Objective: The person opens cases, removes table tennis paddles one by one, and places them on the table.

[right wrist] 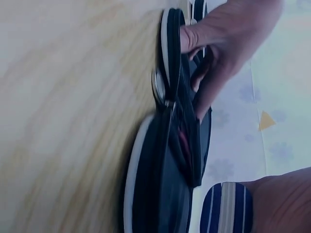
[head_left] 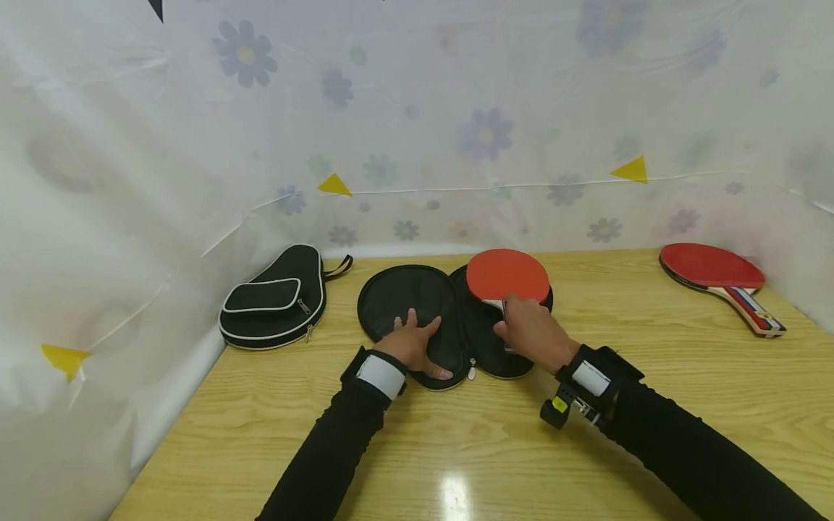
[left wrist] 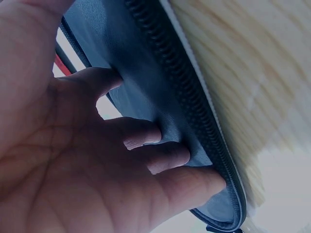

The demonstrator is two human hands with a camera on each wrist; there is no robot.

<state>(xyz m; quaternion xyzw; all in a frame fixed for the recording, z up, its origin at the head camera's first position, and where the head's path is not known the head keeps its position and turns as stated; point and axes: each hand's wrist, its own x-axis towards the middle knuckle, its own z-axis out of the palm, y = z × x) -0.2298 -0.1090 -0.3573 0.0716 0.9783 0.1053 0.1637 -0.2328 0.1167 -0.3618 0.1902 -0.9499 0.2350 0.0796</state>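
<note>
A black table tennis paddle case (head_left: 407, 289) lies spread open on the table, its two halves side by side. On its left half rests my left hand (head_left: 409, 346), fingers spread and fingertips touching the lining, as the left wrist view also shows. My right hand (head_left: 536, 334) grips the handle of a table tennis paddle (head_left: 508, 275), red face up, over the right half. The striped handle end (right wrist: 226, 208) sticks out from that hand in the right wrist view. Between the halves, a zipper pull (head_left: 472, 370) sits at the near edge.
A closed black paddle case (head_left: 274, 297) with white piping and a wrist loop lies at the left. Another red paddle (head_left: 710, 266) with a striped handle rests at the far right of the wooden table (head_left: 625, 318). A flowered curtain (head_left: 417, 123) hangs behind.
</note>
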